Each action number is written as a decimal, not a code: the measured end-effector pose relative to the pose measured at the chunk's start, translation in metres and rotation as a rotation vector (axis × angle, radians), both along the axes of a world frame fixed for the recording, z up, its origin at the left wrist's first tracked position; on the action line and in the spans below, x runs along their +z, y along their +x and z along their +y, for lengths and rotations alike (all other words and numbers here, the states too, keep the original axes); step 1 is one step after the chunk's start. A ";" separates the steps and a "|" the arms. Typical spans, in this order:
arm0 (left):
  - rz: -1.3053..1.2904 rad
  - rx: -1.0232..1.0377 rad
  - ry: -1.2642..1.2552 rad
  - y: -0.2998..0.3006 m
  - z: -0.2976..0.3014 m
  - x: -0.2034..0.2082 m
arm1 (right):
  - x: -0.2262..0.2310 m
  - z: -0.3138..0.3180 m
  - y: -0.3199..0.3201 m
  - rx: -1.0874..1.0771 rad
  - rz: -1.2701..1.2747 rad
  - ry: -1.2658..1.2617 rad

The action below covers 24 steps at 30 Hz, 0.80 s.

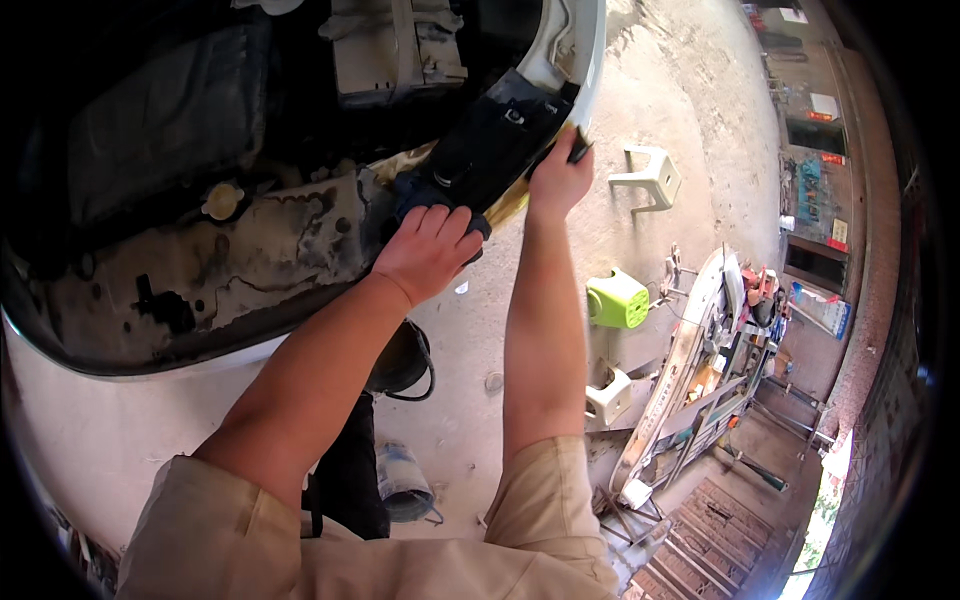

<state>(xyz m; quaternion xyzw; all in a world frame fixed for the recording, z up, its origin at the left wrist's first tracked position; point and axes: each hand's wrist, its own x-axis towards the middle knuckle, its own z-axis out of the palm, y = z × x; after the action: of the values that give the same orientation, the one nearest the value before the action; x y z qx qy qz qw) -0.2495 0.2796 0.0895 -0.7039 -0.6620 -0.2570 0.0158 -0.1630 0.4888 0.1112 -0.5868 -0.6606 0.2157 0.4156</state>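
Note:
A black headlight (490,140), with a yellowish strip along its outer edge, is at the front corner of a car's engine bay. Both of my hands are on it. My left hand (425,250) curls its fingers over the near end, next to the worn front panel (290,235). On the outer side, my right hand (560,180) is closed round the edge, with a small black piece showing past the fingers. My fingers partly cover the headlight, and the underside of it is hidden.
Black and grey-white buckets (403,485) stand below my arms. To the right are a cream stool (655,178), a lime-green stool (620,298) and another cream stool (610,395). Beyond them is a cluttered bench (690,370) with tools and parts. Wooden slats (710,540) lie lower right.

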 end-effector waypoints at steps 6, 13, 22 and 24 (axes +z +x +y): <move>-0.029 0.000 -0.042 -0.002 -0.002 -0.003 | -0.026 -0.053 0.003 -0.003 0.032 0.061; -0.036 -0.031 -0.103 0.001 0.000 -0.003 | 0.009 0.019 -0.010 -0.057 -0.023 -0.039; -0.009 -0.005 -0.062 0.001 -0.001 0.000 | -0.020 -0.029 0.000 -0.063 0.197 -0.059; -0.011 -0.007 -0.064 0.004 -0.001 0.001 | -0.015 -0.015 0.001 -0.080 0.179 -0.097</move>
<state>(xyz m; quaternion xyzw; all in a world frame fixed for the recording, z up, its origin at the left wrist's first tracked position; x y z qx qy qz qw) -0.2460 0.2791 0.0903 -0.7051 -0.6674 -0.2396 -0.0111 -0.1620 0.4736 0.0958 -0.6105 -0.5857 0.2820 0.4524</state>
